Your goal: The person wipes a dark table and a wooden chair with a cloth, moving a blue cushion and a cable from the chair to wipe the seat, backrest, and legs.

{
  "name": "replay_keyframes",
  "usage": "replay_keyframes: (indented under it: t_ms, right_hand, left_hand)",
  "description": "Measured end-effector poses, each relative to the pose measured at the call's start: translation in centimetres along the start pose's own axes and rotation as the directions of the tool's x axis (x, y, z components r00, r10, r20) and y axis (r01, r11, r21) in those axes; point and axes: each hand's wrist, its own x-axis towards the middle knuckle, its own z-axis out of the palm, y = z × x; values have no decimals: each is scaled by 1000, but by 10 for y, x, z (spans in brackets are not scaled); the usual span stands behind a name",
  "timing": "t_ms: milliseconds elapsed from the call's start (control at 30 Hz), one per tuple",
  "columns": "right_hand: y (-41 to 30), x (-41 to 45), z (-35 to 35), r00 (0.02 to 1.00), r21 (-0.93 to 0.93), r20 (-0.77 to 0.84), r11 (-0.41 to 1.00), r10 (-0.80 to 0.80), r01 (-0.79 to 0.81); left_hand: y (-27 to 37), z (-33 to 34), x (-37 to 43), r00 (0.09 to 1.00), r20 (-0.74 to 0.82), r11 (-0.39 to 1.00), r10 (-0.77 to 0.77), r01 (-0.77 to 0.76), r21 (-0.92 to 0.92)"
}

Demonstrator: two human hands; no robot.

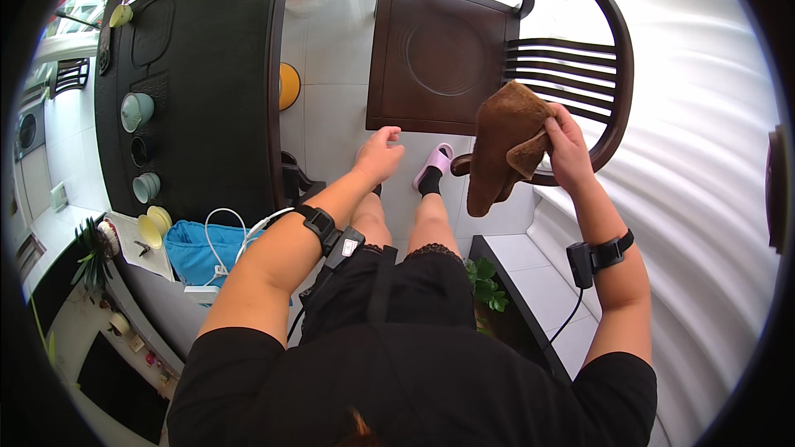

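My right hand pinches the corner of a brown plush cloth between thumb and fingers. The cloth hangs folded in front of the curved back of a dark wooden armchair and hides part of its arm. Loosely bent and holding nothing, my left hand hovers by the front edge of the seat, with thumb and fingers apart. Carved rings mark the seat.
A long dark table along the left bears teacups, a lidded bowl and a blue fabric basket with white cables. A yellow round object shows beneath it. Planter greenery and white curtains stand right.
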Motion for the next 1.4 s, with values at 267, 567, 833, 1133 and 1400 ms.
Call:
replay_keyframes:
  t_ms: [267, 567, 833, 1133, 1400]
  right_hand:
    - [-21, 128, -8, 982, -97, -185, 994, 24, -43]
    - [136, 299, 66, 992, -744, -114, 657, 53, -120]
    - [206, 413, 171, 925, -868, -329, 447, -191, -217]
    - [142, 543, 155, 918, -982, 88, 121, -387, 145]
    - [207, 420, 180, 768, -823, 455, 118, -451, 556]
  left_hand:
    - [72, -162, 4, 547, -107, 272, 830, -230, 935]
    - [98, -261, 46, 581, -289, 234, 761, 171, 957]
    - [120, -239, 54, 615, -289, 237, 734, 166, 957]
    - [127, -240, 57, 620, -276, 250, 734, 132, 959]
    - [123, -242, 56, 595, -291, 260, 749, 140, 955]
